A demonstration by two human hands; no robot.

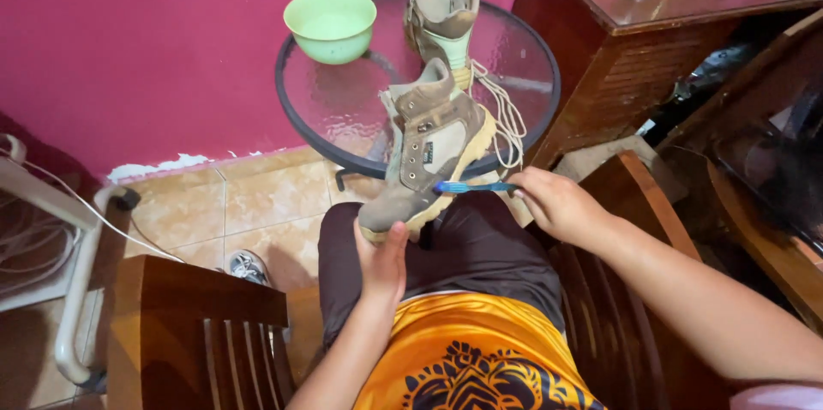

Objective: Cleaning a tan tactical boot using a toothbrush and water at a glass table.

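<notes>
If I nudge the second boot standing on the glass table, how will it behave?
The second boot would probably tip rather than slide: it stands tall and upright near the round glass table's edge. Its open tongue and collar look floppy, so a high push may only fold them. The loose laces trail over the rim and could snag or drag.

Two brown hiking boots: one boot (426,149) gripped at the toe by the left hand (382,263), one second boot (442,23) upright on the single round glass table (334,106); one blue toothbrush (470,187) pinched in the right hand (559,203); one green bowl (330,24); one grey sneaker (248,267) on the tiles; one wooden desk (634,33); two hands in view.
</notes>
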